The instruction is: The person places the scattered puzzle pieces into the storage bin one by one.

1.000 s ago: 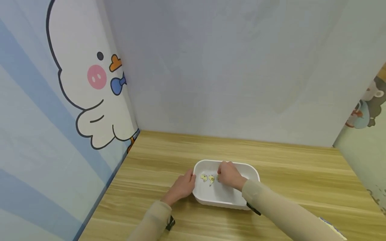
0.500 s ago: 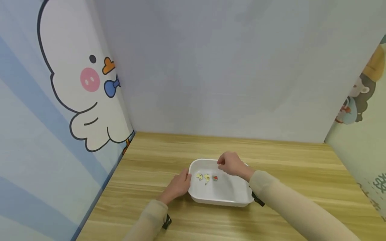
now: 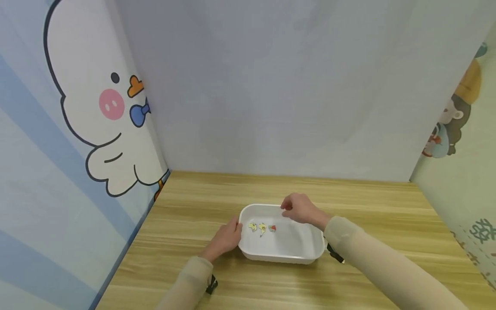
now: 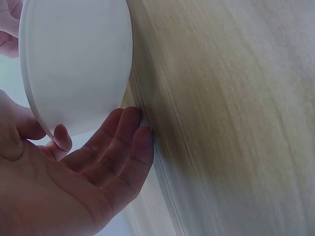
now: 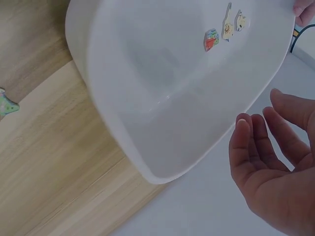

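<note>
Green piece [image 5: 7, 104], far left of the right-wrist view, sliced by the edge! White tray [image 5: 147, 59] cropped up top, right hand [image 5: 275, 189] cut lower right, left hand [image 5: 306, 14] clipped upper right!

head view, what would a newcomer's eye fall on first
The big white cartoon bird on the left wall likely grabs the eye first. Next comes the white tray on the wooden table, three small pieces lying in it. The left hand grips its left end; the right hand is by its far rim.
</note>
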Motion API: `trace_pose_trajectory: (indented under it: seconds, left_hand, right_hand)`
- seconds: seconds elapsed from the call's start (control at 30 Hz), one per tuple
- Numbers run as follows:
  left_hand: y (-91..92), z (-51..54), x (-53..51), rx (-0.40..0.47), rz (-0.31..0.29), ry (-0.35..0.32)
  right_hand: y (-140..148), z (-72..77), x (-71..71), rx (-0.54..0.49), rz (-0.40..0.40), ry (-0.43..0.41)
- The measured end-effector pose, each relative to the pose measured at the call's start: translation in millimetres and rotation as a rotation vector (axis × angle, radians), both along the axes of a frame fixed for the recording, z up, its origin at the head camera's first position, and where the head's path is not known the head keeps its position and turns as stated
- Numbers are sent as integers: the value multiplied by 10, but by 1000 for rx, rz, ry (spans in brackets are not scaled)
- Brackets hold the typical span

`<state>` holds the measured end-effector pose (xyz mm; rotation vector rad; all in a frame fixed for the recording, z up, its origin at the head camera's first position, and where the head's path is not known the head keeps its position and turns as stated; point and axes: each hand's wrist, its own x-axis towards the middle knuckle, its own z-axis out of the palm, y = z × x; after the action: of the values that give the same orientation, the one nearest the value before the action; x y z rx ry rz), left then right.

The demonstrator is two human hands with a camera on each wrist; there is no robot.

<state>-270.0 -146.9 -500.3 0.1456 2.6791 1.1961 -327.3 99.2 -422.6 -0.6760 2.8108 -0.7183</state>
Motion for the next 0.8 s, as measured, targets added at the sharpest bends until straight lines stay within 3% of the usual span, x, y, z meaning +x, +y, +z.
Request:
trace_pose_trajectory:
  seconds: [0.5,0.8]
  left_hand:
    - [4,-23,-9,9,-15,-6]
    - [7,13,-8,0,-3,-1]
  right_hand:
    - [307,-25,-3,16,-32,2]
    - [623,-5,-24,1,-16,74]
